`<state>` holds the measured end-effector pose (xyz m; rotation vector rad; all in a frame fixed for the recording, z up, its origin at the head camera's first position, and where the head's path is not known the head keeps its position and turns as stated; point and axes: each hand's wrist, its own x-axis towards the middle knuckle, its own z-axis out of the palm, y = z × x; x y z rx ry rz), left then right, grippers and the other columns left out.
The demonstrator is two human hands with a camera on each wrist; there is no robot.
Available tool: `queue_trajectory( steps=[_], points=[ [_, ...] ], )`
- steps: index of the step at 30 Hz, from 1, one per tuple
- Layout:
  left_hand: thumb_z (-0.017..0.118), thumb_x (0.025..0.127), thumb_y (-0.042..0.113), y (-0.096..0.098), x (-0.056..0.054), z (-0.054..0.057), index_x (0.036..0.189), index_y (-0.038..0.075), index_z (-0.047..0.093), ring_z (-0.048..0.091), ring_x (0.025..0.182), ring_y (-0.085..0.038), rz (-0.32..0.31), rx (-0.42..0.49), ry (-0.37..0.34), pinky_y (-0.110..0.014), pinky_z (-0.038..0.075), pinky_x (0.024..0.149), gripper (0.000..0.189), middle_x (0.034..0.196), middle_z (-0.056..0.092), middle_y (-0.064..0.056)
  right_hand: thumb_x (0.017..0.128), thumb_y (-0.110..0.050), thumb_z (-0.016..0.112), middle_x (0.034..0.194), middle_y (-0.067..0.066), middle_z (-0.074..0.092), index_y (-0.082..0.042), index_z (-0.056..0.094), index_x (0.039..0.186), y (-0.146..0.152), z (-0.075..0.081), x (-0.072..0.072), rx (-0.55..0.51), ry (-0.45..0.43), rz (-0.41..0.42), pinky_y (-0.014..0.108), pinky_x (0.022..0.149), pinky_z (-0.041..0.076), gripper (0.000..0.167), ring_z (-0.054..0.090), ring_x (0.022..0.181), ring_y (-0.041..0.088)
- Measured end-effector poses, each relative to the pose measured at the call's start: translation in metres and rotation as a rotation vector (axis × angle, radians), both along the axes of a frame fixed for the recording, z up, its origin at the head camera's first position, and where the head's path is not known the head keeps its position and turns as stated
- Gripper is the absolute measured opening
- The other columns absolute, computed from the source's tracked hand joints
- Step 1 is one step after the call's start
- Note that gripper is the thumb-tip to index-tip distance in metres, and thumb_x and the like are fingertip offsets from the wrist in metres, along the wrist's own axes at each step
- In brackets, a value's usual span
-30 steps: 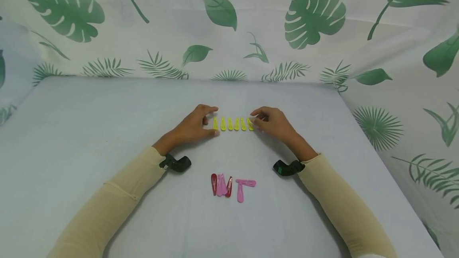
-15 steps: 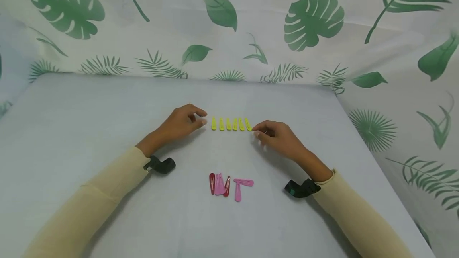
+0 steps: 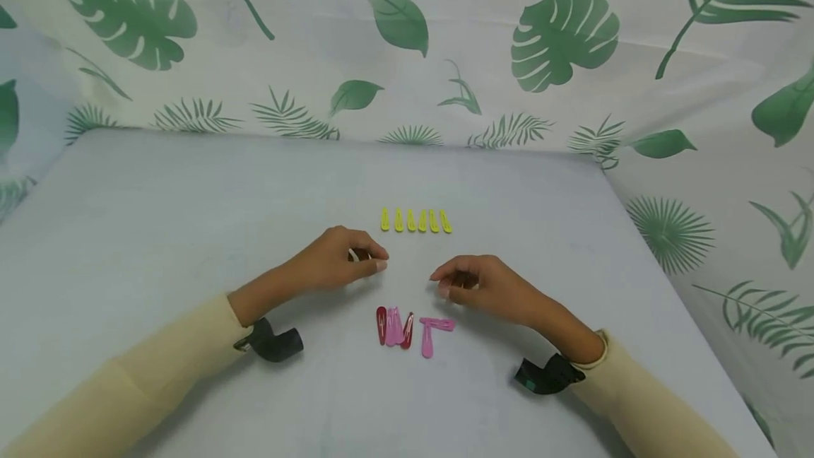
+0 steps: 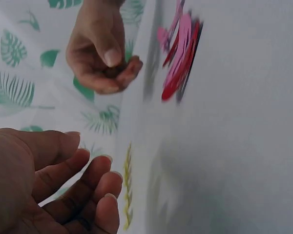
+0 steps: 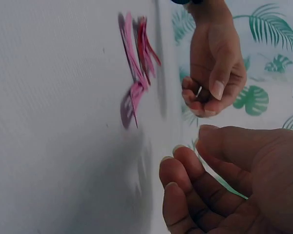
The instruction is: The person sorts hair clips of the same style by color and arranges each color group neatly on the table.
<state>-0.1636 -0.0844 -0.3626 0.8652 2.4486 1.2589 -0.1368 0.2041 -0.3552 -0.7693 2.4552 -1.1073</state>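
Several yellow snap hair clips [image 3: 411, 220] lie side by side in a row across the white table. Nearer the person is a loose group of hair clips: a red clip [image 3: 381, 325], pink clips [image 3: 394, 326] that overlap, another red clip [image 3: 407, 331], and two more pink clips, one upright [image 3: 427, 340] and one sideways [image 3: 437, 324]. Between row and group, my left hand [image 3: 337, 260] hovers on the left with loosely bent fingers and nothing in them. My right hand [image 3: 486, 286] hangs just above the pink clips at the right, fingers loosely curled and holding nothing.
A white cloth covers the table [image 3: 191, 210]. Behind and to the right hangs a white curtain [image 3: 445, 13] printed with green leaves. Dark wrist cameras sit on the left cuff [image 3: 275, 341] and the right cuff [image 3: 548, 375].
Both hands have left the ends of the yellow row and come back towards the person, nearer the pink and red clips. The clips themselves stay in place.
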Motion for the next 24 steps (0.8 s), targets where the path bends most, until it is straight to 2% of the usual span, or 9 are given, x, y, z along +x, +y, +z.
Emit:
queue_trajectory(
  steps=[2,7,14,19,24],
  points=[
    [0.069,0.092,0.016,0.003,0.006,-0.001,0.106,0.005,0.074,0.059,0.083,-0.012,-0.022,0.001,-0.013,-0.030,0.051,0.072,0.018,0.094,0.068,0.007,0.090,-0.006,0.069,0.090,-0.004,0.066,-0.008,0.070,0.112,0.000,0.000,0.004,0.005,-0.012,0.029,0.027,0.072,0.050,0.022,0.059,0.082,0.016],
    [0.073,0.088,0.017,0.015,0.020,-0.002,0.111,0.006,0.073,0.058,0.083,-0.012,-0.057,-0.037,-0.097,-0.029,0.051,0.069,0.025,0.097,0.066,0.005,0.089,0.000,0.067,0.093,-0.005,0.066,-0.008,0.069,0.113,0.000,-0.002,0.012,0.030,-0.037,0.075,0.027,0.074,0.051,0.025,0.060,0.082,0.013],
    [0.075,0.084,0.015,0.017,0.032,-0.010,0.116,0.009,0.071,0.057,0.090,-0.012,-0.081,-0.117,-0.202,-0.029,0.049,0.080,0.033,0.100,0.064,0.008,0.085,-0.006,0.076,0.091,-0.006,0.064,-0.008,0.070,0.110,-0.003,-0.007,0.018,0.049,-0.033,0.081,0.026,0.071,0.050,0.026,0.058,0.078,0.011],
    [0.078,0.082,0.014,0.019,0.038,-0.012,0.117,0.009,0.070,0.057,0.093,-0.010,-0.056,-0.130,-0.182,-0.028,0.048,0.083,0.036,0.100,0.062,0.009,0.083,-0.004,0.077,0.091,-0.007,0.063,-0.009,0.070,0.109,-0.007,-0.010,0.023,0.072,0.033,0.082,0.025,0.071,0.050,0.028,0.057,0.080,0.009],
    [0.085,0.076,0.019,0.024,0.041,-0.012,0.117,0.010,0.070,0.054,0.090,-0.009,-0.077,-0.164,-0.105,-0.027,0.047,0.078,0.045,0.095,0.058,0.009,0.083,0.002,0.074,0.091,-0.007,0.061,-0.008,0.071,0.108,-0.009,-0.012,0.025,0.084,0.110,0.100,0.025,0.070,0.050,0.027,0.056,0.080,0.010]
  ],
)
